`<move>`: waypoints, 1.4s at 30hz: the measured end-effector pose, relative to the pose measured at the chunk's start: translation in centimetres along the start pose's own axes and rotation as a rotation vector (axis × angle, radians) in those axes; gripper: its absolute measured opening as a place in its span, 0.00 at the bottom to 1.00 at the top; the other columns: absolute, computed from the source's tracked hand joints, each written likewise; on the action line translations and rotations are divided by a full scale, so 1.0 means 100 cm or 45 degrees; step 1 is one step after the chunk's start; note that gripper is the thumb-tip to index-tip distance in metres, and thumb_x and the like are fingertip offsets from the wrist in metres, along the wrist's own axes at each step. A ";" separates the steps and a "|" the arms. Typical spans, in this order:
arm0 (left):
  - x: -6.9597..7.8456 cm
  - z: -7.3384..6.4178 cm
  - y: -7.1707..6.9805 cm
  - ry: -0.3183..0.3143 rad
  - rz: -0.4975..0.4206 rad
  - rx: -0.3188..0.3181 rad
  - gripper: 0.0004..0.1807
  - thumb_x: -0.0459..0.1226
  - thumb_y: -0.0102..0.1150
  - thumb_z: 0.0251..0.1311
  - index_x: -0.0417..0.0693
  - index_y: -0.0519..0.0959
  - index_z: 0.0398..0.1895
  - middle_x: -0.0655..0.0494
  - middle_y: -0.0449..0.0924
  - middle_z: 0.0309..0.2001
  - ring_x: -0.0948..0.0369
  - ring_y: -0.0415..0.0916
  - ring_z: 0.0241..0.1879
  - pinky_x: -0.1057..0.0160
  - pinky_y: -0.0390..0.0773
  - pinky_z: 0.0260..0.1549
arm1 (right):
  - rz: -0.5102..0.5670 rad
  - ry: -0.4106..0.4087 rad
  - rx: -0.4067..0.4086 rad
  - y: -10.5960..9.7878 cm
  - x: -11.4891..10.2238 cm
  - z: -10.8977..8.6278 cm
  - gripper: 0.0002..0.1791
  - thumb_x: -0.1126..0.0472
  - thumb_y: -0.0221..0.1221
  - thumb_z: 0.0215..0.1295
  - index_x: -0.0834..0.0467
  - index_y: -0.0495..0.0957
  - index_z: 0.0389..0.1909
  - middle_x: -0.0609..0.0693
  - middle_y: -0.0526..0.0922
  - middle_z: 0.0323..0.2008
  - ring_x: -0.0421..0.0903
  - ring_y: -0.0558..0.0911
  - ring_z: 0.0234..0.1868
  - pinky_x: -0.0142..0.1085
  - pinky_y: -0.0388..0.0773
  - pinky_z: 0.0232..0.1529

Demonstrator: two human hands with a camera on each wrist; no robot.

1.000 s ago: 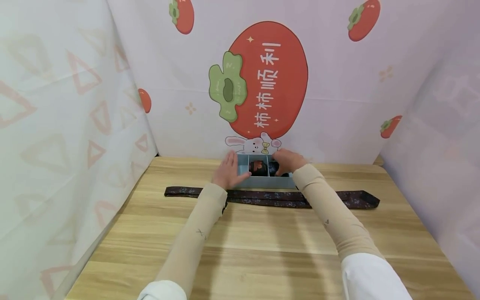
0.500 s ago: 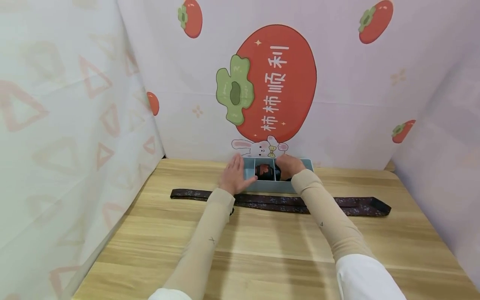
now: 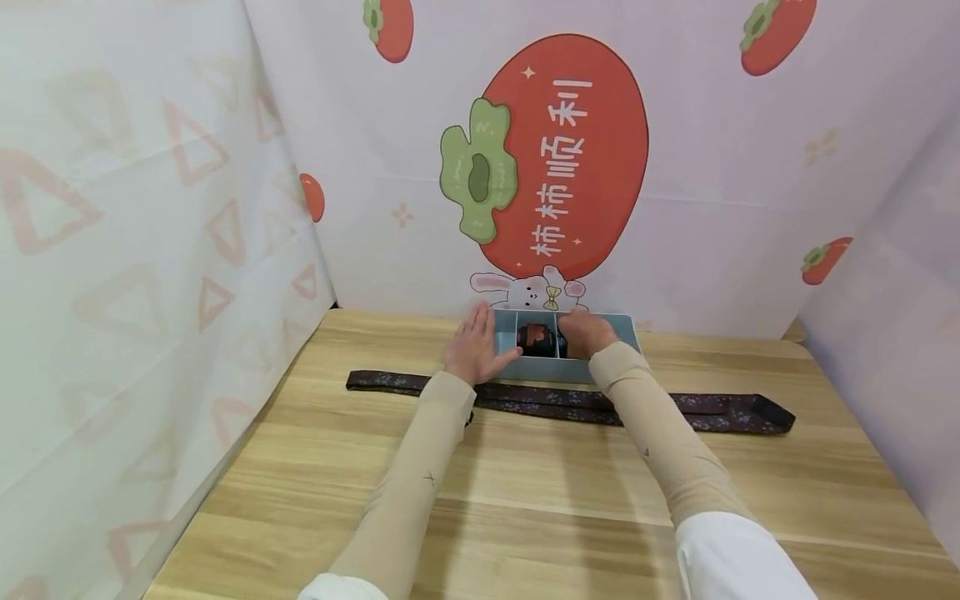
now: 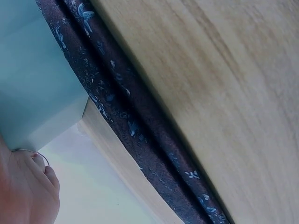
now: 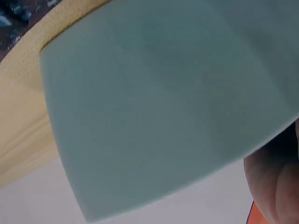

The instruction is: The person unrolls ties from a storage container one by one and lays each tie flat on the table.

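Note:
A pale blue divided box (image 3: 540, 370) stands against the back cloth. My left hand (image 3: 475, 346) rests flat against its left end, fingers straight and thumb toward the front rim. Reaching down into the right compartment, my right hand (image 3: 587, 335) grips a dark rolled necktie (image 3: 562, 341), mostly hidden behind the fingers. The middle compartment holds a black roll with an orange-red pattern (image 3: 536, 338). In the right wrist view, curled fingers (image 5: 268, 186) sit beyond the box rim beside the dark cloth (image 5: 282, 142).
A dark floral necktie (image 3: 738, 412) lies lengthwise across the wooden table (image 3: 525, 533), in front of the box and beneath both forearms. Printed cloths enclose the table at the back (image 3: 390, 258) and both sides.
My right hand has sunk deeper into the right compartment, covering more of the dark roll. My left hand stays at the box's left end. The head view has shifted slightly.

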State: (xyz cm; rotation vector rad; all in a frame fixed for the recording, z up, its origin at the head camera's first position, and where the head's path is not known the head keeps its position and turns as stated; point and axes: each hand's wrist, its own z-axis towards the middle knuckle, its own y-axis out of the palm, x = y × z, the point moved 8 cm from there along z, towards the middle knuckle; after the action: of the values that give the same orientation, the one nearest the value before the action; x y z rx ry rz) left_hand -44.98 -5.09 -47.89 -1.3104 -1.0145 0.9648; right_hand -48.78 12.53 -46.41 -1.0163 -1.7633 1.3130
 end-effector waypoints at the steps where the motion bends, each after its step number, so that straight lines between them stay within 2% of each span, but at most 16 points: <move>1: 0.000 0.000 0.000 -0.001 -0.001 0.000 0.58 0.74 0.34 0.71 0.40 0.42 0.86 0.46 0.37 0.88 0.52 0.36 0.88 0.56 0.46 0.85 | 0.002 -0.001 0.002 0.000 0.001 0.000 0.15 0.66 0.68 0.66 0.66 0.85 0.52 0.61 0.86 0.39 0.51 0.83 0.36 0.51 0.89 0.51; 10: 0.001 0.001 -0.001 -0.009 -0.007 -0.010 0.58 0.74 0.35 0.72 0.40 0.42 0.86 0.46 0.37 0.88 0.52 0.36 0.88 0.56 0.46 0.85 | 0.081 0.008 0.013 0.005 0.003 0.003 0.16 0.65 0.69 0.67 0.66 0.84 0.54 0.60 0.90 0.40 0.49 0.85 0.30 0.49 0.89 0.48; 17: 0.001 0.001 -0.001 -0.012 0.013 -0.002 0.58 0.74 0.34 0.72 0.40 0.41 0.87 0.46 0.37 0.88 0.52 0.36 0.88 0.56 0.46 0.85 | 0.120 0.020 0.009 0.004 0.003 0.004 0.17 0.64 0.72 0.65 0.65 0.84 0.53 0.58 0.88 0.37 0.49 0.84 0.31 0.47 0.89 0.46; 22: 0.003 0.001 -0.001 0.002 0.022 -0.012 0.58 0.74 0.33 0.72 0.40 0.41 0.86 0.45 0.37 0.88 0.52 0.36 0.87 0.56 0.45 0.85 | 0.095 0.006 0.028 0.002 0.004 0.001 0.18 0.63 0.73 0.64 0.64 0.84 0.52 0.57 0.87 0.36 0.49 0.84 0.34 0.48 0.89 0.48; 29: 0.002 0.000 -0.001 -0.004 0.044 0.000 0.58 0.74 0.33 0.72 0.39 0.42 0.86 0.45 0.39 0.88 0.52 0.37 0.87 0.56 0.47 0.85 | 0.064 -0.062 0.090 -0.010 0.001 -0.005 0.19 0.61 0.76 0.60 0.64 0.83 0.49 0.56 0.87 0.34 0.48 0.86 0.32 0.48 0.89 0.46; 33: 0.001 0.000 0.000 -0.011 0.046 0.008 0.58 0.74 0.33 0.71 0.40 0.43 0.86 0.46 0.39 0.88 0.52 0.37 0.87 0.56 0.47 0.85 | 0.060 -0.074 0.085 -0.015 0.000 -0.008 0.20 0.59 0.77 0.60 0.64 0.84 0.49 0.55 0.87 0.33 0.47 0.86 0.30 0.47 0.90 0.45; 42: 0.001 0.000 0.000 -0.017 0.028 0.003 0.58 0.74 0.34 0.71 0.40 0.43 0.86 0.46 0.40 0.88 0.52 0.37 0.87 0.56 0.47 0.85 | 0.048 -0.025 0.136 -0.036 -0.001 -0.023 0.30 0.53 0.80 0.55 0.64 0.82 0.54 0.57 0.87 0.42 0.51 0.86 0.40 0.48 0.88 0.51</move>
State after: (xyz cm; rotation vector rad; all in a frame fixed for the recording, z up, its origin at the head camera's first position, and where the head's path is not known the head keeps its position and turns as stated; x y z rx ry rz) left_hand -44.91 -4.98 -47.92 -1.3176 -1.0107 0.9921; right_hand -47.36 12.80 -42.38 -0.9844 -1.6768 1.4293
